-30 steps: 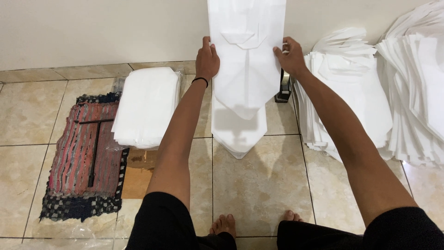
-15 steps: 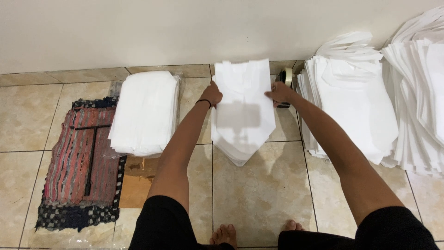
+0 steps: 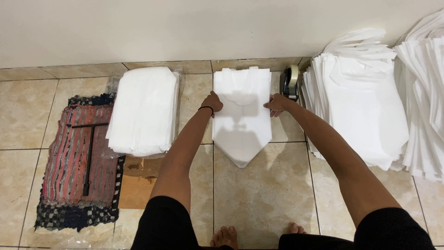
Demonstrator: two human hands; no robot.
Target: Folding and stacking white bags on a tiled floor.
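I see my left hand (image 3: pixel 213 103) and right hand (image 3: pixel 277 103) pinching the side edges of a white folded bag (image 3: pixel 242 115), flat on the floor (image 3: pixel 259 199) by the wall, tape roll (image 3: pixel 290 82) just right, white stack (image 3: pixel 145 110) left, rug (image 3: pixel 76 162) further left

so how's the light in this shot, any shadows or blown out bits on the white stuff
Head view: soft, even light, sharp focus, no motion blur. The hands cast a faint grey shadow on the white bag between the left hand and right hand. The wrapped stack and loose piles look nearly blown out, with little surface detail. The floor tiles show a mild sheen, no hard glare.
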